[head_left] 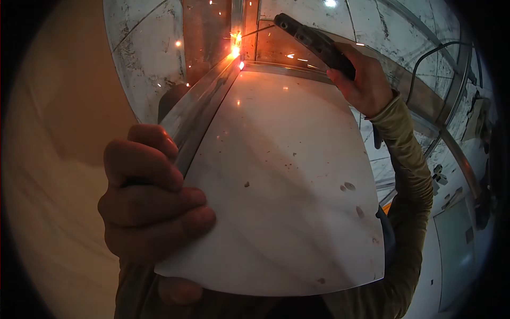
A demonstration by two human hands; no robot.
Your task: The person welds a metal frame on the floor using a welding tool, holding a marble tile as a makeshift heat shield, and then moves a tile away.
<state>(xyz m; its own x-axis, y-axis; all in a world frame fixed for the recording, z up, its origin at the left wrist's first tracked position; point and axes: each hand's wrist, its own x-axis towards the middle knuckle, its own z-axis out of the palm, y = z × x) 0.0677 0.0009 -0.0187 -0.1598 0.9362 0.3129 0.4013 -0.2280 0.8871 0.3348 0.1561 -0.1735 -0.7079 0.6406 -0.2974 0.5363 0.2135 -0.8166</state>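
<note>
My left hand is closed on the near left edge of a white marble-patterned panel, fingers over its top and thumb showing below. The fingers also lie against a square metal tube along the panel's left side. My right hand grips a black welding electrode holder above the panel's far right corner. From it a thin welding rod points left to the frame corner, where a bright arc glows orange and throws sparks. Dark specks and smudges mark the panel.
An upright metal post rises at the arc, and a crosswise tube runs along the panel's far edge. Stained white tiles lie beyond. A black cable loops at the right near metal tubing. A beige surface fills the left.
</note>
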